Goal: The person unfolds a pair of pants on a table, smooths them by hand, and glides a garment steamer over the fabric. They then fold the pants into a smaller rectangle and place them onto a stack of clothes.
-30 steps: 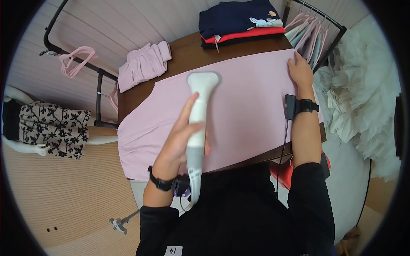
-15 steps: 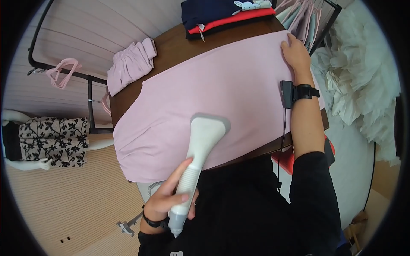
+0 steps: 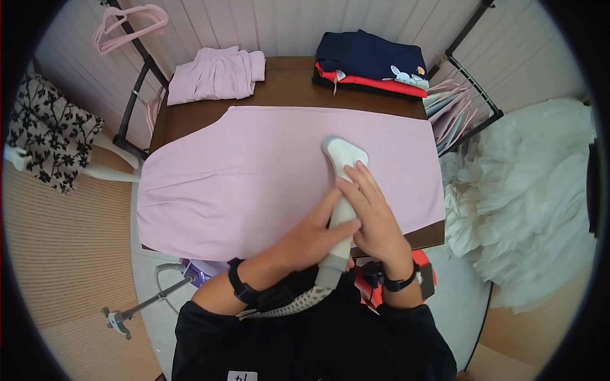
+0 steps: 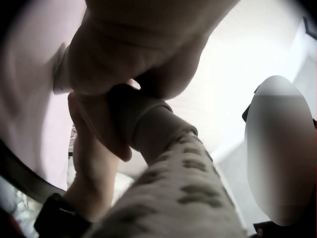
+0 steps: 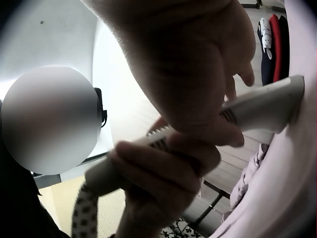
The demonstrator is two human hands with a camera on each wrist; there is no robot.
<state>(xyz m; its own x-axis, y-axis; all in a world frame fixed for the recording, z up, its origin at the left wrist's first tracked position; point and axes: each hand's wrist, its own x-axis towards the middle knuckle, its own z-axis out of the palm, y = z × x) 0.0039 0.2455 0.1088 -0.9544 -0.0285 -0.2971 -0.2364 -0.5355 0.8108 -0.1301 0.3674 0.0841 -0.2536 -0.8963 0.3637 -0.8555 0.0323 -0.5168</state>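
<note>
A pink garment lies spread flat over the brown table, with creases toward its left end. Above its middle is a white garment steamer, its wide head against the cloth in the right wrist view. My left hand grips the lower handle, just above the grey collar where the ribbed hose joins. Higher up, near the head, my right hand holds the steamer too, fingers over its top and thumb on the opposite side in the right wrist view.
Folded pink clothing and a stack of navy and red clothes stand along the table's back. Racks with hangers flank it. A mannequin in a floral skirt stands left; white tulle fills the right.
My right hand has left the garment's right end and come onto the steamer. The steamer, in my left hand, was drawn toward me, then moved forward and right over the cloth.
</note>
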